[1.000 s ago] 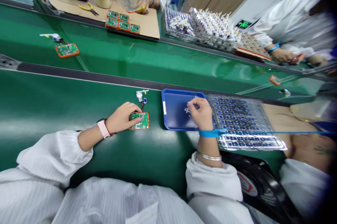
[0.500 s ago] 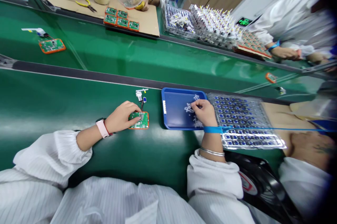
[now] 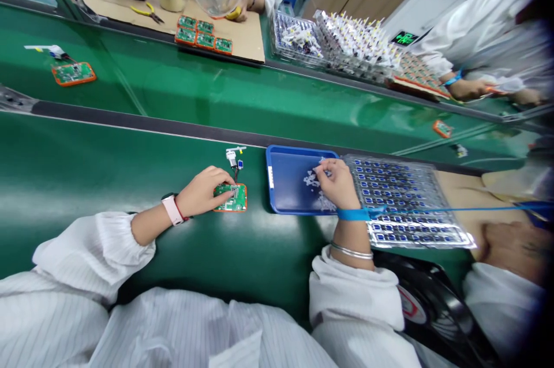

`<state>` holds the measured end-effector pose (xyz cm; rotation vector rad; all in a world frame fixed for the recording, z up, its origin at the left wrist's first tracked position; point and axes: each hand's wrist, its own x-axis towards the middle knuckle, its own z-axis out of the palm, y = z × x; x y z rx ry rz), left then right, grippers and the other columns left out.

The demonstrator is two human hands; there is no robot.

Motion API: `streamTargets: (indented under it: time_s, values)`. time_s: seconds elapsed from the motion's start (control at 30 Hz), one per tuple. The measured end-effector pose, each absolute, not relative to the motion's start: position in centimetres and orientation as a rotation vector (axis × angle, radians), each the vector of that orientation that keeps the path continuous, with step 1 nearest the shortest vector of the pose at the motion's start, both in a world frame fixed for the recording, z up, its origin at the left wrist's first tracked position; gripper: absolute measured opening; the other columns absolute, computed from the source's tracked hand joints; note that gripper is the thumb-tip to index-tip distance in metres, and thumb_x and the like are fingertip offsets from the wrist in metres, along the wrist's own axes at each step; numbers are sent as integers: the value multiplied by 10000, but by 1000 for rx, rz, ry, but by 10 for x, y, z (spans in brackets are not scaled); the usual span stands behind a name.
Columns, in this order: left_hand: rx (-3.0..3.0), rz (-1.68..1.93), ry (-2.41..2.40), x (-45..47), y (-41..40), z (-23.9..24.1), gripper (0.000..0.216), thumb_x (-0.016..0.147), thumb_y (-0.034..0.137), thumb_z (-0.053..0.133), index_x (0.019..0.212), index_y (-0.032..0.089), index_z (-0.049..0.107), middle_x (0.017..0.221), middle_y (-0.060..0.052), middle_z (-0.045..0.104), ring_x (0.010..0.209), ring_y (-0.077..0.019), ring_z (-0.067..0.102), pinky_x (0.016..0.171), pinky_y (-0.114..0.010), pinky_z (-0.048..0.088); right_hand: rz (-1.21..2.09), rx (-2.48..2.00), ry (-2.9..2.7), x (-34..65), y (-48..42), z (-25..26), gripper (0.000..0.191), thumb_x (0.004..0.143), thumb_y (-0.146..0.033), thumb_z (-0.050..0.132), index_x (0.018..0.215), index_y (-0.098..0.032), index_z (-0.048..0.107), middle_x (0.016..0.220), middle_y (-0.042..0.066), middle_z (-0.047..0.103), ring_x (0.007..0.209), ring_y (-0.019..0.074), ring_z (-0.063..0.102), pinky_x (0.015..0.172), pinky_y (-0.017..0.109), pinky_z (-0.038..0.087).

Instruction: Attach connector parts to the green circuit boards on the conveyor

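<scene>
Left hand (image 3: 201,192) curled over a green circuit board (image 3: 230,198) in an orange frame, fingertips on the board, pinning it to the green conveyor belt (image 3: 130,241). White connector with leads (image 3: 231,156) just beyond the board. Right hand (image 3: 340,183) narrow, fingers pinched at loose white plastic parts (image 3: 314,180) in a blue plastic tray (image 3: 285,183); can't tell if it's holding one. Blister tray of blue components (image 3: 398,195) just right of the blue tray. Far side of the belt: more framed boards (image 3: 204,33) on cardboard, yellow-handled pliers (image 3: 147,12), a co-worker's hand (image 3: 470,89).
</scene>
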<state>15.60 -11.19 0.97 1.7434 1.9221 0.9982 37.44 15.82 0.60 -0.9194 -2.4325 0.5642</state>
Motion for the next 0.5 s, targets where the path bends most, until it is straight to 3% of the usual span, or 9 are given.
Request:
streamTargets:
  time_s: [0.13, 0.27, 0.5]
  values:
    - [1605, 1216, 1867, 160, -109, 10, 135, 851, 266, 551, 817, 182, 650, 888, -33, 684, 842, -171, 592, 796, -321, 440, 871, -616, -2340, 339, 79, 27, 153, 831, -302, 497, 742, -196, 562, 974, 91, 560, 954, 211, 539, 841, 388, 436]
    - [1495, 1295, 1807, 163, -109, 11, 128, 834, 249, 574, 816, 181, 681, 884, -36, 695, 852, -169, 612, 810, -316, 455, 1161, -431, -2364, 306, 7, 21, 151, 865, -253, 463, 739, -194, 523, 958, 78, 535, 951, 189, 532, 851, 360, 431]
    - [1449, 1201, 1927, 162, -108, 12, 77, 753, 186, 629, 720, 191, 698, 867, -22, 702, 834, -176, 622, 807, -327, 465, 1204, -482, -2387, 299, -1, -4, 116, 854, -231, 462, 762, -196, 525, 974, 80, 533, 977, 209, 503, 881, 400, 402]
